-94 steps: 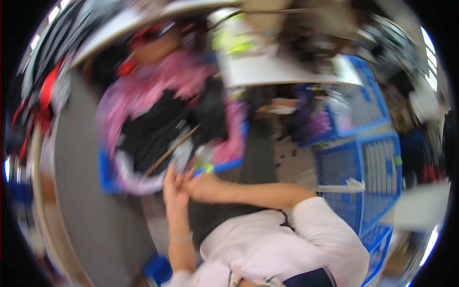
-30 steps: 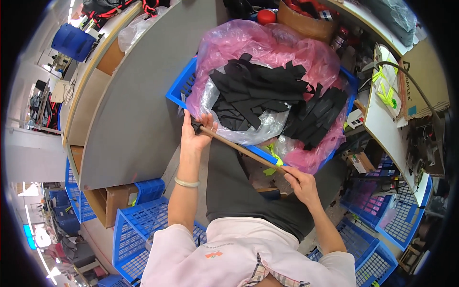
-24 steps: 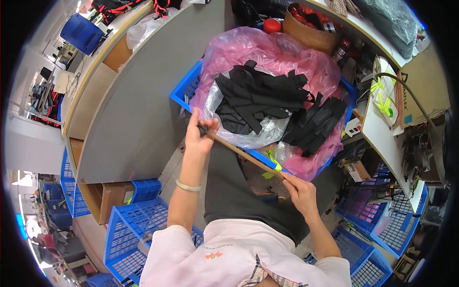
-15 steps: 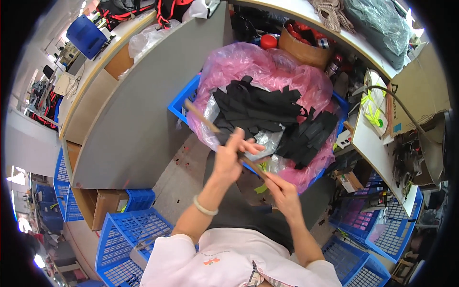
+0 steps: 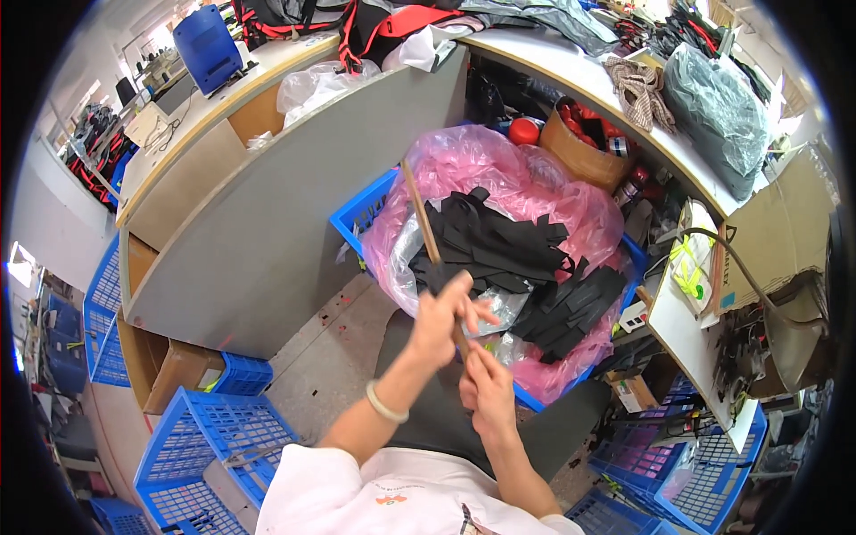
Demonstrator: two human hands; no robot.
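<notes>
A long, thin brown wooden stick (image 5: pixel 422 209) slants up and to the left across the middle of the view. My right hand (image 5: pixel 489 392) is closed around its near end. Farther up, my left hand (image 5: pixel 437 328) wraps loosely over the stick, some fingers partly extended; motion blurs them a little. Something dark shows on the stick just above my left hand, too small to identify. Beyond both hands lie black fabric strips (image 5: pixel 490 236), heaped in a pink plastic bag (image 5: pixel 473 147) that lines a blue crate (image 5: pixel 352 225).
A grey panel (image 5: pixel 294 205) stands to the left. Blue plastic crates (image 5: pixel 214 437) sit on both sides of me. On the right is a white board (image 5: pixel 687 343) with a bent dark tube (image 5: pixel 753 267). A round cardboard tub (image 5: pixel 593 156) stands behind the pink bag.
The stick has swung to a steeper angle, its far end now farther right and up. My right hand has moved left and closer to my left hand. The view has shifted slightly.
</notes>
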